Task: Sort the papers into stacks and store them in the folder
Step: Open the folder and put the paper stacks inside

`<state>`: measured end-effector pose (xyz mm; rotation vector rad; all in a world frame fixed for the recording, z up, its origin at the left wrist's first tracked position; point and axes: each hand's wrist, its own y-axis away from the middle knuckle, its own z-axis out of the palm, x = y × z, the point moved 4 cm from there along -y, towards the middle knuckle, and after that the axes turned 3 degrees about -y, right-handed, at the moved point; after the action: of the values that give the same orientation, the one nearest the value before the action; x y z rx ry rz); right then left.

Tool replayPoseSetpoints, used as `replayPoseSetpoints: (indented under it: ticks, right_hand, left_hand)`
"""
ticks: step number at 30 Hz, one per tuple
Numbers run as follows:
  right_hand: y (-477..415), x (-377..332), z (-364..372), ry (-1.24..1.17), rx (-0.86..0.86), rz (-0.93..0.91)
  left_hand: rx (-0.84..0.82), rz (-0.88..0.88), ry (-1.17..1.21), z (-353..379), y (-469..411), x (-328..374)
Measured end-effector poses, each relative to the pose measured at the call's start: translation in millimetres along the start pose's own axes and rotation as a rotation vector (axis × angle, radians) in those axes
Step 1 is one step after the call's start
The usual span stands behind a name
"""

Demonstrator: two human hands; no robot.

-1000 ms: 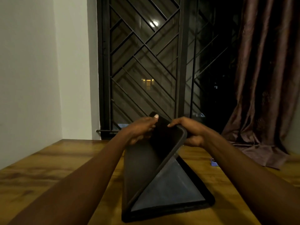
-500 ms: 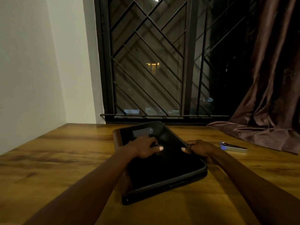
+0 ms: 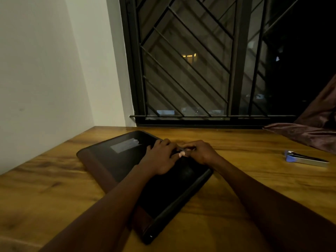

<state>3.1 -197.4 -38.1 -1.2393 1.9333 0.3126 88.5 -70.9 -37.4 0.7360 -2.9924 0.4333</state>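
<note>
**Both hands meet at the folder's right edge**

Here's the folder (image 3: 120, 160), dark and shut, lying flat on the wooden table (image 3: 245, 188) at a slant. It runs from the middle of the frame down towards the lower centre. A brown strip edges its left side, and there's a pale rectangular patch on the cover near the far end.

Now the hands, both in the centre of the frame and pressed close together. The left hand (image 3: 161, 159) lies on top of the cover, knuckles up and fingers bent towards the right. The right hand (image 3: 201, 151) sits just beside it at the folder's right edge, fingers curled down onto that edge. The fingertips of the two hands touch. It's dim in there, and I cannot tell whether either hand is pinching something at that edge or only pressing on it.

Over at the right edge of the frame, well apart from the folder, a blue and silver stapler (image 3: 305, 159) lies on the table. Above it a dark brown curtain (image 3: 316, 128) spills onto the tabletop. A black window grille (image 3: 183, 66) fills the upper centre, with a pale wall (image 3: 45, 70) at upper left.
</note>
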Motion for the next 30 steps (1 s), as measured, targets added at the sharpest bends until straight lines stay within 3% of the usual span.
replayPoseSetpoints:
  ticks: [3,8,11,14,17,21,26,30]
  right_hand:
    - [2,-2,2,0.001,0.063,-0.062]
    - [42,4,-7,0.065,0.422,-0.144]
    - [82,-16,-8,0.086,0.501,-0.270]
    - [122,-40,6,0.017,0.363,-0.335]
    - [160,-56,19,-0.032,0.122,-0.290]
    - [193,-73,30,0.056,-0.077,-0.218]
    - [192,-83,43,0.075,-0.068,-0.118]
    - [189,-83,44,0.068,-0.008,-0.094]
  left_hand:
    - [0.026,-0.011,0.026,0,-1,-4]
    - [0.042,-0.020,0.040,2,-2,-4]
    - [0.044,-0.032,0.044,0,-2,-3]
    - [0.031,-0.031,0.052,0,0,-2]
    - [0.038,-0.019,0.056,-2,3,-2]
    - [0.055,-0.029,0.055,-2,4,-3]
    - [-0.031,-0.095,-0.061,3,-7,11]
    - [0.021,-0.144,-0.063,6,-8,17]
